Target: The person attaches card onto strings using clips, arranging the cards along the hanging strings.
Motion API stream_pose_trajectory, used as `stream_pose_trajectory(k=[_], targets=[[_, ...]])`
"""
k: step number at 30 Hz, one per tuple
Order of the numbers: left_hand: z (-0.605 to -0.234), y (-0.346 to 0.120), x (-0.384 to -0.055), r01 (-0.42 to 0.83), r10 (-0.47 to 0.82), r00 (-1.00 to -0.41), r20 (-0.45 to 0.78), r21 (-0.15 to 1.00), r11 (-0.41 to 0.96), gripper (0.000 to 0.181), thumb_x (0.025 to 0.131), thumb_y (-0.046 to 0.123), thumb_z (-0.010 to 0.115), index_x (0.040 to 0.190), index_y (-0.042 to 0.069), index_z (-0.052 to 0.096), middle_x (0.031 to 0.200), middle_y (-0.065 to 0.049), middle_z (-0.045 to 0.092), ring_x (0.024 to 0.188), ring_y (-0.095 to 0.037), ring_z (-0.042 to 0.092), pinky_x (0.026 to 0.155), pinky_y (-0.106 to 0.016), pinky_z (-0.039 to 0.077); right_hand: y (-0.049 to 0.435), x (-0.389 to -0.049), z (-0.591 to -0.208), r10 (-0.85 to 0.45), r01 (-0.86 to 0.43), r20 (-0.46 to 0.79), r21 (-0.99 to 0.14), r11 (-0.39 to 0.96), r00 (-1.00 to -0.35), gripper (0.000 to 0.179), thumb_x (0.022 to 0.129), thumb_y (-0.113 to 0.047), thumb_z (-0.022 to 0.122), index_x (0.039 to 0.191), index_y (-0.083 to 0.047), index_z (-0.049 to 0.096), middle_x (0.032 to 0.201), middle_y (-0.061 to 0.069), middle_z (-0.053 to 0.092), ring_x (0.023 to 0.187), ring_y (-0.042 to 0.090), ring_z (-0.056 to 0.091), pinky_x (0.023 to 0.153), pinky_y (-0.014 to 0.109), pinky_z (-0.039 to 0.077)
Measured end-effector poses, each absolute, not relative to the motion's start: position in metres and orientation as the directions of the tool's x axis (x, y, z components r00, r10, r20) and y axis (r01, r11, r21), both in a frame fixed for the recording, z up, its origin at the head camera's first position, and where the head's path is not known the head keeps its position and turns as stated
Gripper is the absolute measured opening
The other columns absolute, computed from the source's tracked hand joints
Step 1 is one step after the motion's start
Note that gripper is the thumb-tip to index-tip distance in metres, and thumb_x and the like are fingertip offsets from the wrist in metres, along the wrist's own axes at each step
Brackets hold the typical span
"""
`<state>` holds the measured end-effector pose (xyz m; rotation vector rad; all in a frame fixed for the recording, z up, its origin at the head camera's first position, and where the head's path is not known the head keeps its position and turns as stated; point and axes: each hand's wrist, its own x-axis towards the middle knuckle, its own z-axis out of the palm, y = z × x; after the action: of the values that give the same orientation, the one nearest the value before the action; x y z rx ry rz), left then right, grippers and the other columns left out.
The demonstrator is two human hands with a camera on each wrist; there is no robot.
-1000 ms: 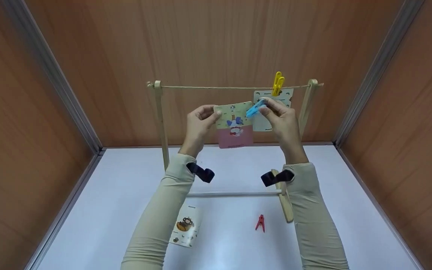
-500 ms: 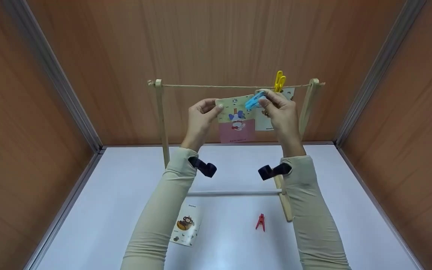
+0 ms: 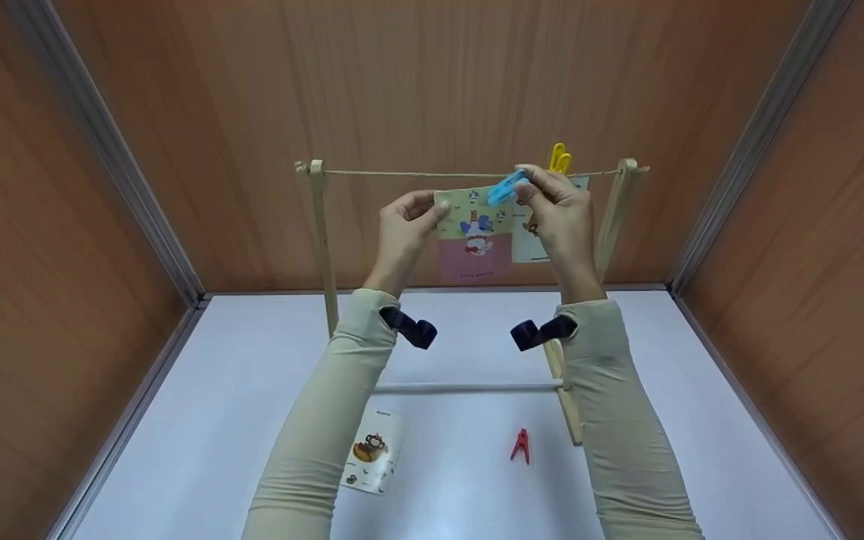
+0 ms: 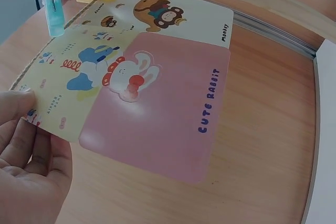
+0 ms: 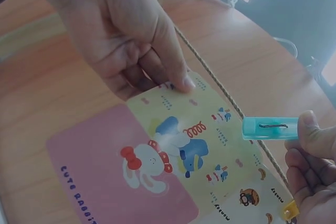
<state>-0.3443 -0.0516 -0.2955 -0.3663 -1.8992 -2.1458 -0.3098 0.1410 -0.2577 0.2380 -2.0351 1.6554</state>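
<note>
A green and pink card [image 3: 475,259] with a rabbit picture and the words "CUTE RABBIT" hangs upright just below the rope [image 3: 402,174]. My left hand [image 3: 406,232] pinches its upper left corner between thumb and fingers. In my right hand [image 3: 565,229] a blue clothespin [image 3: 505,187] is pinched by the handle end. Its tip lies over the rope and the card's top edge in the right wrist view; whether it bites on them I cannot tell. Behind the right hand, a white monkey card [image 3: 528,244] hangs from the rope by a yellow clothespin [image 3: 560,159].
Two wooden posts [image 3: 322,247] carry the rope, joined low down by a white rod [image 3: 469,387]. On the white tabletop lie another monkey card [image 3: 373,452], partly behind the left sleeve, and a red clothespin [image 3: 521,447]. Wood-grain panels [image 3: 432,82] enclose the back and sides.
Both hands have risen, bringing the rabbit card up to the rope. The blue clothespin has moved up with the right hand, which now covers more of the hanging white card.
</note>
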Motion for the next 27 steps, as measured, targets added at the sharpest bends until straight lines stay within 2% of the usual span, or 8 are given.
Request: stream_pose_trajectory(k=[5, 7, 10, 12, 15, 22, 27], targets=[[-0.294, -0.05, -0.344, 0.357, -0.018, -0.934, 0.357, 0.927, -0.112, 0.024, 0.09, 0.01, 0.067, 0.11, -0.003, 0.066, 0.099, -0.009, 0.07, 0.083, -0.009, 0.063, 0.079, -0.024, 0.051, 0.14, -0.312, -0.256, 0.186, -0.46, 0.508, -0.853, 0.246, -0.841, 0.032, 0.091, -0.023, 0.06, 0.119, -0.01, 0.069, 0.103, -0.002, 0.062, 0.085, 0.013, 0.058, 0.053, 0.017, 0.04], [-0.293, -0.049, -0.344, 0.353, -0.023, -0.935, 0.353, 0.928, -0.119, 0.024, 0.089, 0.009, 0.067, 0.11, -0.003, 0.066, 0.099, -0.009, 0.07, 0.083, -0.009, 0.063, 0.079, -0.024, 0.051, 0.139, -0.313, -0.255, 0.188, -0.464, 0.51, -0.852, 0.242, -0.839, 0.032, 0.091, -0.022, 0.06, 0.119, -0.01, 0.069, 0.106, 0.0, 0.063, 0.086, 0.014, 0.059, 0.056, 0.018, 0.043], [-0.292, -0.048, -0.346, 0.351, -0.033, -0.936, 0.349, 0.928, -0.126, 0.025, 0.089, 0.008, 0.067, 0.111, -0.004, 0.066, 0.101, -0.011, 0.07, 0.084, -0.009, 0.064, 0.079, -0.024, 0.052, 0.139, -0.313, -0.253, 0.197, -0.468, 0.515, -0.851, 0.24, -0.835, 0.033, 0.091, -0.022, 0.06, 0.119, -0.009, 0.068, 0.112, 0.004, 0.064, 0.089, 0.012, 0.06, 0.068, 0.022, 0.049], [-0.291, -0.048, -0.347, 0.351, -0.039, -0.936, 0.349, 0.928, -0.128, 0.025, 0.089, 0.008, 0.067, 0.111, -0.004, 0.065, 0.102, -0.013, 0.07, 0.084, -0.009, 0.064, 0.078, -0.023, 0.052, 0.138, -0.314, -0.251, 0.201, -0.471, 0.518, -0.85, 0.237, -0.832, 0.033, 0.091, -0.021, 0.06, 0.12, -0.009, 0.068, 0.116, 0.006, 0.064, 0.094, 0.011, 0.06, 0.079, 0.024, 0.051], [-0.291, -0.048, -0.348, 0.356, -0.039, -0.935, 0.354, 0.926, -0.123, 0.026, 0.089, 0.007, 0.067, 0.112, -0.005, 0.065, 0.103, -0.014, 0.069, 0.084, -0.009, 0.063, 0.076, -0.022, 0.051, 0.138, -0.314, -0.25, 0.207, -0.481, 0.529, -0.843, 0.24, -0.823, 0.033, 0.091, -0.021, 0.06, 0.119, -0.008, 0.068, 0.118, 0.008, 0.064, 0.101, 0.011, 0.061, 0.087, 0.023, 0.051], [-0.291, -0.047, -0.348, 0.359, -0.051, -0.933, 0.355, 0.926, -0.117, 0.025, 0.089, 0.006, 0.067, 0.111, -0.005, 0.065, 0.098, -0.009, 0.069, 0.083, -0.008, 0.062, 0.073, -0.02, 0.049, 0.136, -0.315, -0.248, 0.204, -0.526, 0.568, -0.82, 0.226, -0.798, 0.032, 0.09, -0.021, 0.061, 0.118, -0.005, 0.069, 0.117, 0.008, 0.066, 0.106, 0.012, 0.062, 0.09, 0.023, 0.052], [-0.289, -0.048, -0.347, 0.362, -0.04, -0.932, 0.36, 0.924, -0.12, 0.026, 0.089, 0.007, 0.066, 0.113, -0.005, 0.065, 0.1, -0.01, 0.069, 0.084, -0.008, 0.062, 0.075, -0.021, 0.049, 0.135, -0.316, -0.245, 0.209, -0.554, 0.594, -0.803, 0.221, -0.777, 0.031, 0.09, -0.02, 0.062, 0.116, -0.004, 0.069, 0.115, 0.008, 0.067, 0.106, 0.012, 0.062, 0.091, 0.023, 0.051]])
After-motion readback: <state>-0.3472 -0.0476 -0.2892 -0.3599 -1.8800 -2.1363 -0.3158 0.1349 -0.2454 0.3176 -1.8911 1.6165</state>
